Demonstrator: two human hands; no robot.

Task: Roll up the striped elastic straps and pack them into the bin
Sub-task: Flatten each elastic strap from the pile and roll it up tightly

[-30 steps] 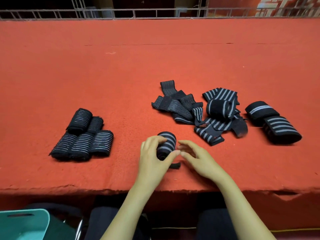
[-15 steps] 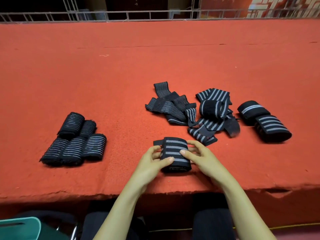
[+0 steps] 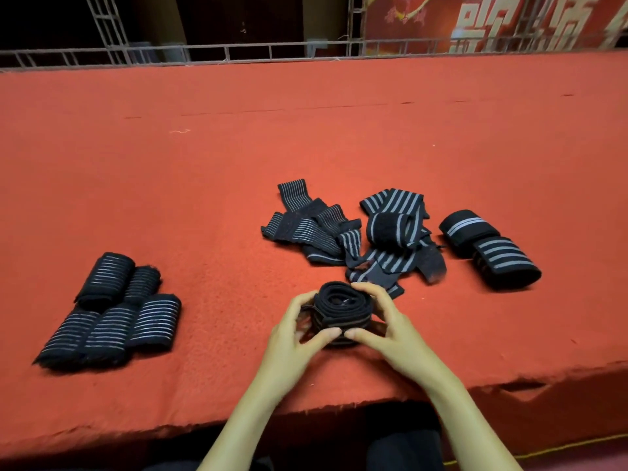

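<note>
A rolled black strap point(image 3: 341, 305) stands on end near the table's front edge, its spiral facing up. My left hand point(image 3: 295, 338) grips its left side and my right hand point(image 3: 387, 329) grips its right side, thumbs meeting at the front. Behind it lies a loose heap of unrolled striped straps point(image 3: 353, 234). Several rolled straps point(image 3: 112, 312) sit in a group at the left. Two more rolled straps point(image 3: 492, 251) lie at the right. The bin is out of view.
The red felt table point(image 3: 306, 137) stretches far back to a metal railing point(image 3: 272, 51). Its frayed front edge point(image 3: 136, 433) runs just below my wrists, with dark space underneath.
The roll lay on its side with stripes showing; both hands have turned it on end so the spiral faces up. The camera view has shifted and the teal bin has left the frame.
</note>
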